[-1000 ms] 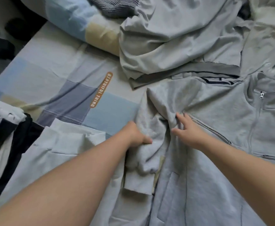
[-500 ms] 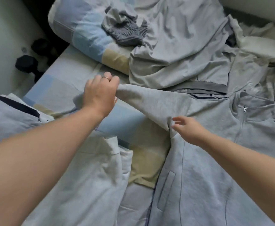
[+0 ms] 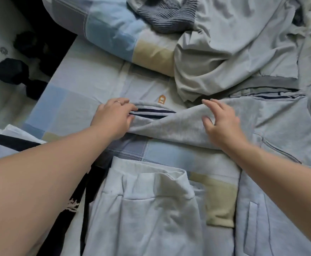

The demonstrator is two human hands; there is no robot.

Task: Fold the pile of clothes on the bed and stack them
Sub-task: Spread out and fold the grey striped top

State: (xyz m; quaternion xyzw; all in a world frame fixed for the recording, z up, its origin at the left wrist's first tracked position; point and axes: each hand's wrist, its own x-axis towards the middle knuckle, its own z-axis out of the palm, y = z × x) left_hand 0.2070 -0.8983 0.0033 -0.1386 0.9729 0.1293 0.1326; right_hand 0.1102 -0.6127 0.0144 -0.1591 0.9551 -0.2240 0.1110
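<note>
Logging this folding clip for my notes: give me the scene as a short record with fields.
garment in work: grey zip jacket, spread out, zip side up
left grip: holds the sleeve at its striped end
right grip: fingers spread, flat on the sleeve
sleeve: stretched sideways over the checked sheet
nearby: pale sweatpants nearer the camera, crumpled grey top beyond
</note>
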